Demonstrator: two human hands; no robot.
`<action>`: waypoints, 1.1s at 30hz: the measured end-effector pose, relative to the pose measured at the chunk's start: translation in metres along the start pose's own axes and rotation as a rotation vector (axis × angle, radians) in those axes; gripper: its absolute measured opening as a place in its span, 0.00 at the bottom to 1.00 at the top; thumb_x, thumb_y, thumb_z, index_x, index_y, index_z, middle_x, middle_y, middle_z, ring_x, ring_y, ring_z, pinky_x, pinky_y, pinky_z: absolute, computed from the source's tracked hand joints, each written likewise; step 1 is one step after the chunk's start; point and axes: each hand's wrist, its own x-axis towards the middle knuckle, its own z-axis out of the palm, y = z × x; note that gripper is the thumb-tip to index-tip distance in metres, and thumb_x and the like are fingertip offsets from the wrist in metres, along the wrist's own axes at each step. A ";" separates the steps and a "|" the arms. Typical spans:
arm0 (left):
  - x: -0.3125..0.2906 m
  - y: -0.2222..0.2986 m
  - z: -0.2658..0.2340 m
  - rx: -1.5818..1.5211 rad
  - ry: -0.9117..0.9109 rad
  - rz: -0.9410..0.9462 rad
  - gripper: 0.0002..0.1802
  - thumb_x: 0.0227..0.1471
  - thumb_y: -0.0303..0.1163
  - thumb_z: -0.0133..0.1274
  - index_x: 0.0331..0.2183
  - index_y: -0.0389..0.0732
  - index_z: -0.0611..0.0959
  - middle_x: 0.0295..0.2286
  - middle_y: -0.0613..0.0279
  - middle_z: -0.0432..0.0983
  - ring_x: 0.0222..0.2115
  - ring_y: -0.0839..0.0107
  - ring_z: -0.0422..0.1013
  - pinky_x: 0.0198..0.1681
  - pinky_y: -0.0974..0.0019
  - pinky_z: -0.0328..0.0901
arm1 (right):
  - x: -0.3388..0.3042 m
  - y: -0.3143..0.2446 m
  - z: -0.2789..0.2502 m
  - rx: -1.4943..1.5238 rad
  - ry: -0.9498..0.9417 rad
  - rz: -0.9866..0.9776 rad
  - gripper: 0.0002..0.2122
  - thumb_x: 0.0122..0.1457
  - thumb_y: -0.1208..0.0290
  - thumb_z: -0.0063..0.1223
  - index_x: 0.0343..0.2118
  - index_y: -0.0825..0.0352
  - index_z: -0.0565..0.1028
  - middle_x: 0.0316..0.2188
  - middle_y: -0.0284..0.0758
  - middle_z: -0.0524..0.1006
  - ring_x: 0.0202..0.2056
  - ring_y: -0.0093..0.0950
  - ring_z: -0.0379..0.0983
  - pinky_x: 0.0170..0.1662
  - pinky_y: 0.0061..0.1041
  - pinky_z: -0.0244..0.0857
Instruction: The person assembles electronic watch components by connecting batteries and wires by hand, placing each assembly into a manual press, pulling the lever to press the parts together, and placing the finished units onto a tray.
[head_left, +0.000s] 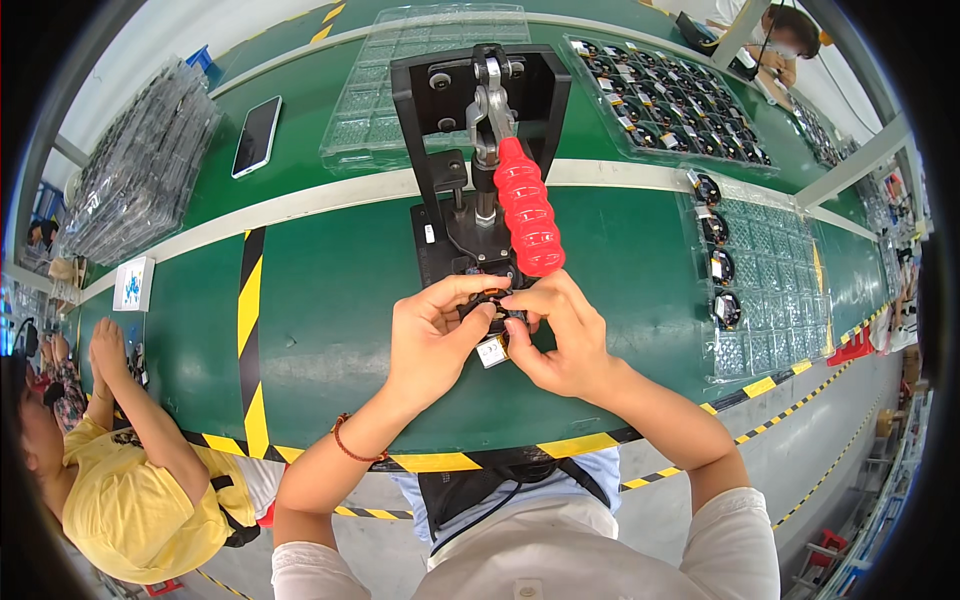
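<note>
Both my hands meet at a small round black electronic part (488, 309) in front of the clamp. A silver-white battery pouch (492, 351) hangs from its near side. My left hand (437, 335) pinches the part with thumb and index finger from the left. From the right, my right hand (560, 330) closes its fingertips on the same part. Just beyond them stands a black toggle clamp press (480, 225) with a ribbed red handle (530, 210) pointing down toward my right hand. Fingers hide much of the part.
At right, a clear tray (765, 280) holds several round black parts in its left column. Behind lie a filled tray (665, 105), an empty tray (370, 90) and a phone (257, 137). Stacked trays (150, 155) and a white box (133, 284) stand left, near a person in yellow (140, 500).
</note>
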 end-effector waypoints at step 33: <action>0.002 -0.010 0.007 0.303 -0.002 0.212 0.12 0.49 0.12 0.43 0.35 0.36 0.67 0.33 0.64 0.65 0.35 0.78 0.65 0.41 0.76 0.60 | -0.007 -0.001 0.006 0.279 0.081 0.241 0.07 0.48 0.80 0.52 0.30 0.70 0.66 0.27 0.37 0.65 0.22 0.31 0.66 0.24 0.28 0.62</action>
